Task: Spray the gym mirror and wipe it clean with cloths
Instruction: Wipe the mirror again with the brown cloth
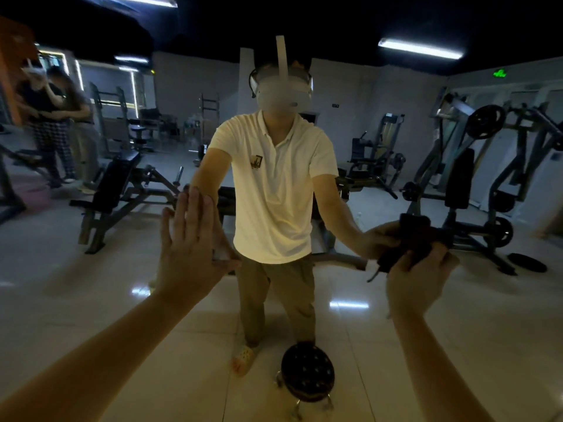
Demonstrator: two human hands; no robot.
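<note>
The gym mirror (106,269) fills the view and reflects me, a person in a white shirt with a headset. My left hand (189,248) lies flat against the glass at centre left, fingers straight and together, meeting its own reflection. My right hand (420,281) is at the right, its fingers curled over a dark cloth (411,239) held against the mirror. A thin strip hangs from the cloth's lower left edge. No spray bottle is in view.
A round dark stool (307,373) on metal legs stands low in the centre near my feet. The reflection shows weight benches (118,190) at left, plate machines (484,166) at right, and two people (54,123) standing far left.
</note>
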